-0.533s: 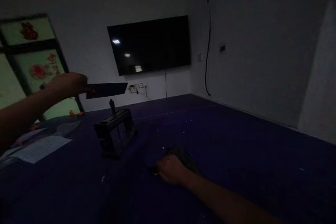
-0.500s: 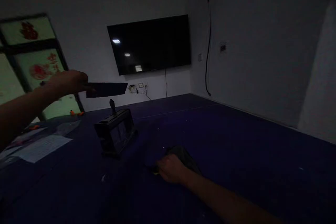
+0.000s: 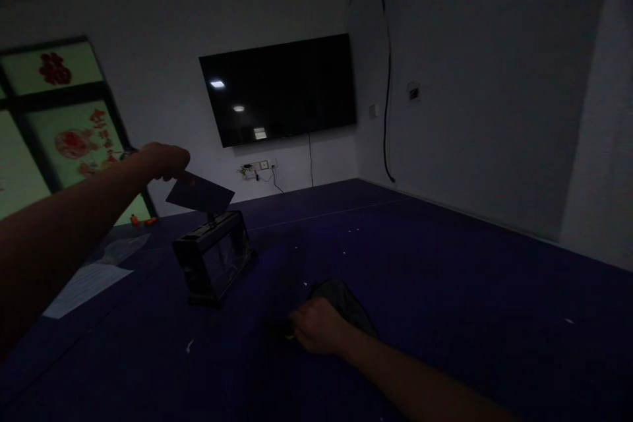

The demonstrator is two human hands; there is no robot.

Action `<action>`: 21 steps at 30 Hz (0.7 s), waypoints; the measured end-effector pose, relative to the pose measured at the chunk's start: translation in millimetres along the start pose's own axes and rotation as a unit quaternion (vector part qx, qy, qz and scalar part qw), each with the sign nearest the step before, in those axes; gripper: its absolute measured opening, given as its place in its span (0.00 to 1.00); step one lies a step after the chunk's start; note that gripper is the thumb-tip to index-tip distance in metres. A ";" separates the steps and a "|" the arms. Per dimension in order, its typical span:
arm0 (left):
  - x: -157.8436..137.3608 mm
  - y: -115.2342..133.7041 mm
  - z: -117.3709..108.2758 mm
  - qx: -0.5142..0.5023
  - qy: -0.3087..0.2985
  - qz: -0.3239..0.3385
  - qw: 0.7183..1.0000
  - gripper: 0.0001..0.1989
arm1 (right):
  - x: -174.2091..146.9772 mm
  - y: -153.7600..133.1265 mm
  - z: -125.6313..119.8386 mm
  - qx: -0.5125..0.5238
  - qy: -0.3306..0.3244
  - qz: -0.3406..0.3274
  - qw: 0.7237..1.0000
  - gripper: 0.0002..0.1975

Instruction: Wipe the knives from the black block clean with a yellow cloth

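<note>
My left hand (image 3: 168, 161) is raised at the left, its fingers pinched on the edge of a dark, flat card (image 3: 202, 194). The card is tilted just above a black-framed box (image 3: 210, 260) with clear sides, and covers most of the knob on the box's top. I cannot tell whether card and box touch. Low in the middle, my right hand (image 3: 316, 324) is closed over the dark surface. A small dark piece with a yellow spot (image 3: 289, 336) shows at its fingertips. Behind that hand lies a dark grey, cloth-like thing (image 3: 343, 303).
Everything stands on a wide dark blue surface (image 3: 445, 303) strewn with small white scraps. Written paper (image 3: 89, 289) and a clear plastic sheet (image 3: 123, 248) lie at the left, with an orange object (image 3: 143, 220) beyond. A screen (image 3: 281, 89) hangs on the wall above sockets (image 3: 262, 165).
My left hand has moved right and lower with the card, which now tilts down over the box's knob. My right hand stays in nearly the same place.
</note>
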State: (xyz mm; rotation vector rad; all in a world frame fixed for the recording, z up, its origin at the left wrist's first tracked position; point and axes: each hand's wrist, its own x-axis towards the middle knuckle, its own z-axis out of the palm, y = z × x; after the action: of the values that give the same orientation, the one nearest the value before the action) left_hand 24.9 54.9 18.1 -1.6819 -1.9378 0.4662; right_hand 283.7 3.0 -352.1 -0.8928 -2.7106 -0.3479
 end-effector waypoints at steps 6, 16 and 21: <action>20.4 -0.9 14.1 0.004 -0.030 -0.001 1.000 0.29 | 1.2 -0.5 3.0 -0.002 0.003 -0.005 1.000 0.09; 19.3 0.6 16.9 -0.004 -0.035 0.024 0.999 0.21 | 1.2 -0.9 3.0 0.004 -0.003 -0.003 1.000 0.08; 29.4 -2.7 14.9 0.022 -0.046 0.044 0.998 0.24 | 1.2 -0.9 2.3 0.010 -0.008 -0.006 1.000 0.09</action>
State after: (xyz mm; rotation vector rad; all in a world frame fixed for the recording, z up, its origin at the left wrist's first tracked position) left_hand 11.3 84.6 12.5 -1.7519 -1.9088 0.6248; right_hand 281.8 3.8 -354.0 -0.8775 -2.7314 -0.3174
